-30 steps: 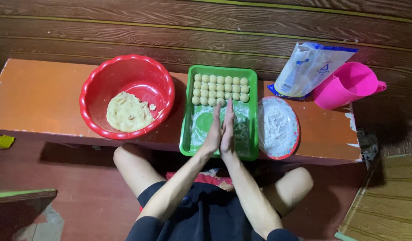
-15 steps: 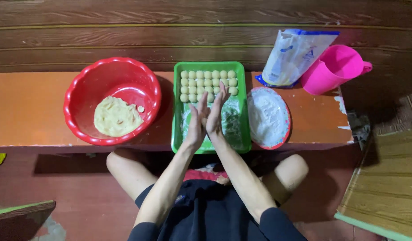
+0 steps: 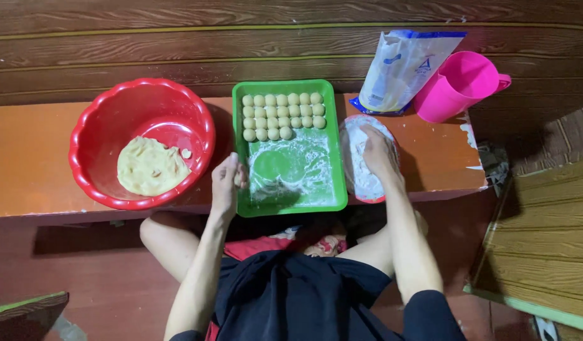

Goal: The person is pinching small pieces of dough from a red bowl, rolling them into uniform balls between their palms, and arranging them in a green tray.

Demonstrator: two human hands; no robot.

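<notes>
Dough balls, 3 rows, at the top of the green tray, frame centre. Palms pressed together 0.5 s ago, now apart: left hand curled at the tray's left rim, contents hidden; right hand spread, dipping into the flour dish, centre right. Red bowl with dough, left.

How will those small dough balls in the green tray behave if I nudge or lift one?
The dough balls look round, so a nudge would likely roll them across the floured green tray. They probably dent easily, like the soft dough in the red basin.
</notes>
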